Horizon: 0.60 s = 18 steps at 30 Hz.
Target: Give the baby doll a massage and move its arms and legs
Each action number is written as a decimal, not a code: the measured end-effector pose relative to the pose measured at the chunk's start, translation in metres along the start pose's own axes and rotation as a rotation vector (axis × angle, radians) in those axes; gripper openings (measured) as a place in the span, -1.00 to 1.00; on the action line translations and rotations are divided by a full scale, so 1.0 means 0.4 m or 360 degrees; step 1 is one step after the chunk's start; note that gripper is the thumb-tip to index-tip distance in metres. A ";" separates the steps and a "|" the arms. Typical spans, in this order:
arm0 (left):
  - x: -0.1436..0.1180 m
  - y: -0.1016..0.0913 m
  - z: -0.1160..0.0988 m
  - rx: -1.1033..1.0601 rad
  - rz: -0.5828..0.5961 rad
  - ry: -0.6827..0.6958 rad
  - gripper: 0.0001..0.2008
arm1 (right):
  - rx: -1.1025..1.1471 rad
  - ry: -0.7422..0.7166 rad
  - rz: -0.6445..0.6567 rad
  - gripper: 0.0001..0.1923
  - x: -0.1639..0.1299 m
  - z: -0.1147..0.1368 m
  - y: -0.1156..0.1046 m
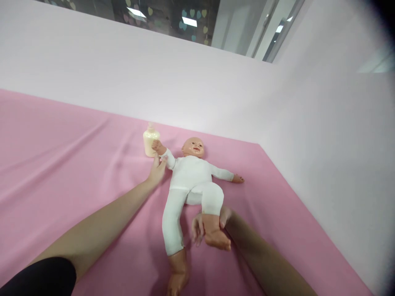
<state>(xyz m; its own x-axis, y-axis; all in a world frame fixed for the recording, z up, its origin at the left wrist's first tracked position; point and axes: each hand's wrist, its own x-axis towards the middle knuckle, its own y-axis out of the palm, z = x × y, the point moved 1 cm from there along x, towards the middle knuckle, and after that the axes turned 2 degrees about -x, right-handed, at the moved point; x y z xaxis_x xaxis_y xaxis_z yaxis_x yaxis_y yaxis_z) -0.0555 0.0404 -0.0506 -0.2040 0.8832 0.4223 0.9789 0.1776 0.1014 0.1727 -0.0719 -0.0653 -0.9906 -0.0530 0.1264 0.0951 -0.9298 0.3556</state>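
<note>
A baby doll in a white cloth suit lies on its back on a pink sheet, head toward the far wall. My left hand grips the doll's raised arm at the left, thumb and fingers at the forearm close to the cuff. Behind the doll's bent leg at the right passes my right hand, cupped around the ankle. Its fingers show to the left of the ankle and its thumb to the right; the palm is hidden. A cream pump bottle stands just behind the doll's raised fist.
The pink sheet has folds at the left. A white wall rises along the back, and another white wall closes the right side. Above the back wall is a dark glass window with heart shapes and light reflections.
</note>
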 end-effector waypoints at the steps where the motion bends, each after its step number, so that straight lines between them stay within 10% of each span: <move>1: 0.005 -0.003 0.003 -0.0069 -0.0083 -0.0076 -0.66 | -0.0097 0.0055 0.0153 -0.45 0.006 0.002 -0.005; 13: 0.021 -0.011 0.012 -0.0373 -0.0305 -0.0344 -0.70 | -0.0361 0.0285 0.0542 -0.59 0.000 0.000 -0.024; 18: 0.018 -0.007 0.003 -0.0199 -0.0176 -0.0155 -0.70 | -0.0049 0.0073 0.0263 -0.47 0.004 0.006 -0.009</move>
<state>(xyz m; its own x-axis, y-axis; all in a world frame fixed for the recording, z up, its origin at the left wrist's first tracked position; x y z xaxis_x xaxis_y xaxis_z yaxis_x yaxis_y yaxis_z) -0.0597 0.0468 -0.0488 -0.3021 0.9002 0.3137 0.9399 0.2262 0.2559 0.1710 -0.0680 -0.0642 -0.9653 -0.2218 0.1382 0.2545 -0.9178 0.3047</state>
